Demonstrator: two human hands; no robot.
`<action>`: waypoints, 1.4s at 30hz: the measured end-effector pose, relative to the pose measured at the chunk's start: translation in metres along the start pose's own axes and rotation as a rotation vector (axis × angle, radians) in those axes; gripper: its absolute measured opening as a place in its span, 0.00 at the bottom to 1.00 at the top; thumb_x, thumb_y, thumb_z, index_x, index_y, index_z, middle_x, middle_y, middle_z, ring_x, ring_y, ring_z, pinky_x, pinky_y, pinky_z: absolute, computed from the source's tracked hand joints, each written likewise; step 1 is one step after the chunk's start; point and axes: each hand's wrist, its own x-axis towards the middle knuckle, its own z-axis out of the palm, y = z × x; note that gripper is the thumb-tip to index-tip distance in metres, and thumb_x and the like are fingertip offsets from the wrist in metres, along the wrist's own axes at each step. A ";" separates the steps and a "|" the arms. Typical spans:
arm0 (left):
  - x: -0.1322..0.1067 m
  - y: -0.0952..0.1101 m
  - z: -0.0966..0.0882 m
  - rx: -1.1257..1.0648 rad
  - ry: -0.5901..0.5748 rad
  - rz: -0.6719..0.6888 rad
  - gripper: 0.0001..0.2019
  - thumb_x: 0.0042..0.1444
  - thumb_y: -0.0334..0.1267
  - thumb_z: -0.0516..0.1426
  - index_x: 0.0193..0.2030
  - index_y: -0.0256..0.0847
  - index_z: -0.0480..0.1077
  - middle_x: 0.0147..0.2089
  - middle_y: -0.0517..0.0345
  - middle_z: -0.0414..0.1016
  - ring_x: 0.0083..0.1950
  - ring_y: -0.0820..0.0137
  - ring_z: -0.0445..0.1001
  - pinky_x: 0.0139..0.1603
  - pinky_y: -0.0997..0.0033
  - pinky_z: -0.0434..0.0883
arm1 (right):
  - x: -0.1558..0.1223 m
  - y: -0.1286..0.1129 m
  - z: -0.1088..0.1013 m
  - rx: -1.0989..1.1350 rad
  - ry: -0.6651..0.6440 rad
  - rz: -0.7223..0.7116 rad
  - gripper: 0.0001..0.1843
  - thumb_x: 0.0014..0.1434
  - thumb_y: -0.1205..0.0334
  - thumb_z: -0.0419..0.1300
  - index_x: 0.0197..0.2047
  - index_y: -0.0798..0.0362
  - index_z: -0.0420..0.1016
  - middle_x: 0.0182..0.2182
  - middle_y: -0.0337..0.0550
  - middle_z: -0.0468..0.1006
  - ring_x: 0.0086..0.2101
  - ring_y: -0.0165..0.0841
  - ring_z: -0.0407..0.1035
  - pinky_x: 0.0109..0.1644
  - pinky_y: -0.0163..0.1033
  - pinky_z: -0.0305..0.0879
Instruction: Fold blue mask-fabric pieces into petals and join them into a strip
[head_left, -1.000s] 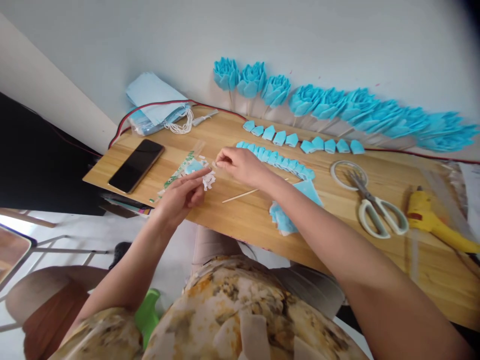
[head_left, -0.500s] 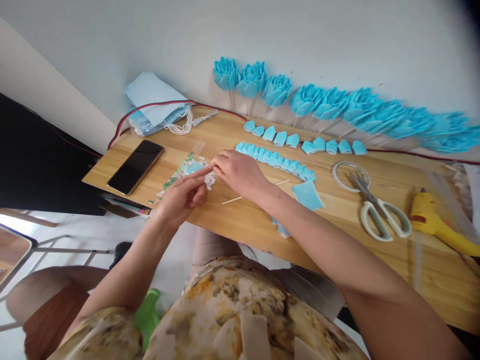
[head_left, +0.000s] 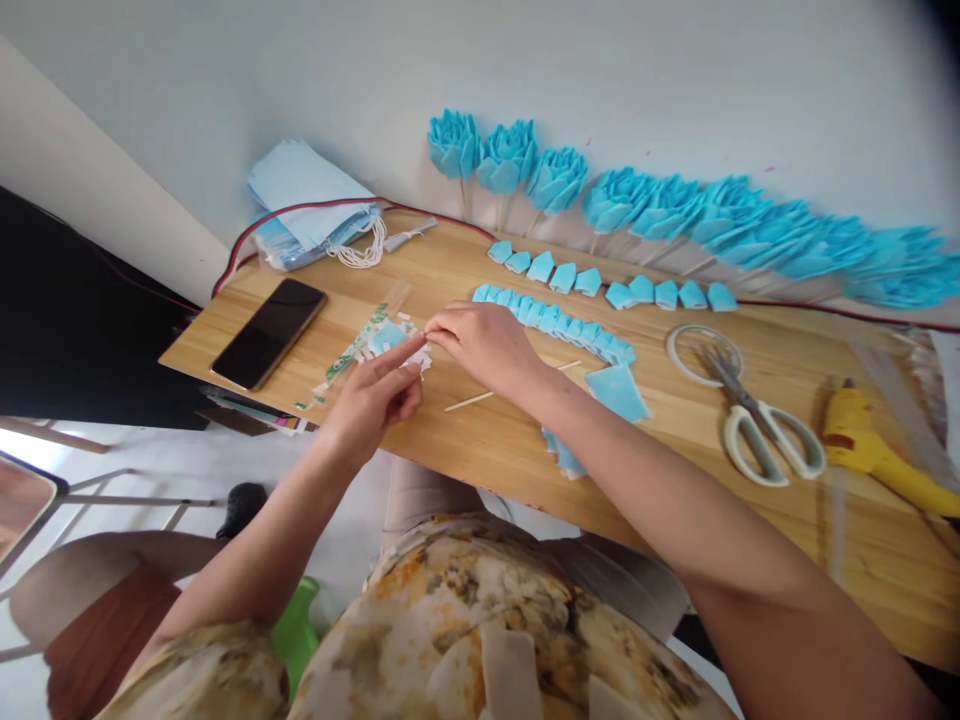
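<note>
My left hand (head_left: 377, 398) is over the table's front left part, index finger stretched out and the other fingers partly curled, with nothing visible in its grasp. At its index fingertip, my right hand (head_left: 484, 343) pinches with thumb and fingers; whatever is in that pinch is too small or hidden to make out. Below both hands lie small white paper scraps (head_left: 421, 362), a light blue piece (head_left: 387, 338) and a clear strip with green print (head_left: 358, 345). A thin wooden stick (head_left: 469, 402) passes under my right wrist, near folded blue petals (head_left: 551, 320) set in an overlapping row.
Blue fabric flowers (head_left: 510, 158) on sticks lean along the wall, behind more petals (head_left: 564, 278). A phone (head_left: 270, 332) and face masks (head_left: 311, 195) are left. Blue squares (head_left: 619, 390), a tape roll (head_left: 673, 362), scissors (head_left: 750, 410) and a yellow glue gun (head_left: 862, 440) are right.
My left hand has shifted slightly, its fingers a little differently bent, and the index fingertip still meets my right fingertips. The view has moved slightly; the things on the table stay put.
</note>
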 end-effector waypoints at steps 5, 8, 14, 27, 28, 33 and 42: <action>-0.003 0.003 0.008 0.054 -0.001 0.018 0.34 0.58 0.42 0.60 0.70 0.32 0.63 0.17 0.68 0.61 0.19 0.77 0.55 0.22 0.74 0.46 | -0.001 -0.002 -0.002 0.030 0.028 0.000 0.12 0.68 0.65 0.56 0.39 0.54 0.81 0.39 0.46 0.83 0.40 0.35 0.74 0.41 0.38 0.57; -0.004 0.002 0.010 0.065 0.001 0.021 0.35 0.58 0.42 0.60 0.70 0.32 0.61 0.17 0.69 0.61 0.18 0.78 0.54 0.22 0.73 0.46 | -0.002 -0.002 -0.001 0.037 0.059 -0.013 0.12 0.67 0.67 0.55 0.37 0.54 0.80 0.37 0.45 0.82 0.38 0.33 0.72 0.39 0.38 0.55; -0.005 0.002 0.001 0.074 0.011 0.056 0.33 0.58 0.41 0.61 0.70 0.37 0.63 0.17 0.68 0.62 0.19 0.77 0.55 0.21 0.74 0.47 | 0.005 0.017 0.008 0.325 0.139 0.083 0.06 0.59 0.67 0.59 0.32 0.55 0.77 0.30 0.40 0.80 0.31 0.29 0.69 0.37 0.36 0.59; -0.015 0.011 -0.010 0.116 0.184 0.214 0.14 0.58 0.38 0.60 0.50 0.40 0.78 0.16 0.67 0.56 0.20 0.76 0.51 0.23 0.72 0.48 | 0.016 0.018 0.016 0.947 -0.058 0.333 0.09 0.60 0.72 0.59 0.30 0.56 0.79 0.25 0.38 0.78 0.26 0.25 0.70 0.28 0.29 0.71; -0.013 0.011 -0.012 0.155 0.203 0.236 0.14 0.58 0.38 0.60 0.50 0.40 0.78 0.17 0.67 0.57 0.20 0.76 0.52 0.24 0.72 0.49 | 0.016 0.016 0.015 0.956 -0.063 0.334 0.10 0.60 0.73 0.59 0.30 0.56 0.79 0.25 0.38 0.78 0.26 0.25 0.70 0.28 0.29 0.71; 0.007 0.009 -0.025 0.462 0.299 0.374 0.12 0.53 0.37 0.65 0.45 0.40 0.80 0.21 0.65 0.64 0.24 0.75 0.58 0.27 0.73 0.54 | 0.014 0.010 0.011 1.006 -0.072 0.336 0.09 0.60 0.71 0.61 0.29 0.55 0.78 0.25 0.38 0.79 0.26 0.24 0.71 0.29 0.29 0.72; 0.023 0.009 -0.013 0.335 0.226 0.302 0.08 0.49 0.39 0.67 0.32 0.36 0.77 0.26 0.59 0.73 0.26 0.76 0.64 0.28 0.75 0.59 | 0.005 0.003 0.006 0.999 -0.031 0.287 0.06 0.59 0.68 0.61 0.31 0.55 0.79 0.24 0.37 0.78 0.27 0.24 0.71 0.30 0.28 0.71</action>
